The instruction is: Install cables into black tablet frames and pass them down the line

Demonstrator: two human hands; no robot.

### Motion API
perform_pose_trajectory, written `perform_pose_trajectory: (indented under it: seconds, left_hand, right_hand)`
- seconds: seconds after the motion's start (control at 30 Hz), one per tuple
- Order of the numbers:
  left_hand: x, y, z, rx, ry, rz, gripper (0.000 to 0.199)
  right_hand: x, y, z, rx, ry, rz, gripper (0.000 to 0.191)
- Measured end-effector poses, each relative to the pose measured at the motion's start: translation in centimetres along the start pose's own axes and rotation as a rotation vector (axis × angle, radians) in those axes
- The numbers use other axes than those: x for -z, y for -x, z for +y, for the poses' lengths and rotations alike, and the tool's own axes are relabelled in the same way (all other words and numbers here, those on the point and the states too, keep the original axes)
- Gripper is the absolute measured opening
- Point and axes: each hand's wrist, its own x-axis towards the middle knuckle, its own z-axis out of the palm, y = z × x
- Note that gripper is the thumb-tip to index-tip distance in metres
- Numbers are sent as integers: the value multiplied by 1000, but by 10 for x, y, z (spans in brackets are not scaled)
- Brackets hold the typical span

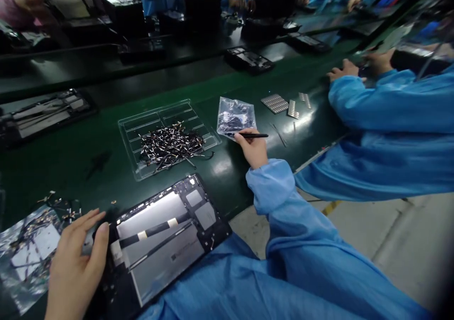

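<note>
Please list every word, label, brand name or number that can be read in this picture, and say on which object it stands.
None can be read.
Open tablet under the left hand: a small print mark on its inner plate, too blurred to read.
Plastic bag by the right hand: no legible print.

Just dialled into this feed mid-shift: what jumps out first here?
The opened tablet chassis at the near edge, with the left hand resting on its left end. Behind it, a clear plastic tray holds a dark heap of small cable parts. The right hand pinches thin black tweezers at a clear plastic bag, with a co-worker's blue sleeve to the right.
</note>
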Motion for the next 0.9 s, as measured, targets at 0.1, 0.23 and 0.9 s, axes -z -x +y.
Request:
perform_pose_trajectory:
  seconds: [0.1,0.23,0.9]
  left_hand:
    - [-6,-2,1,1,36,-35,31]
    - [-13,-3,-4,-37,34,-51,36]
    - [-13,-5,2,-39,71,-94,26]
  right_hand:
    - [-2,-2,5,7,33,24,32]
    - [-5,-3,8,7,40,36,33]
    - [-7,-3,1,-43,5,53,28]
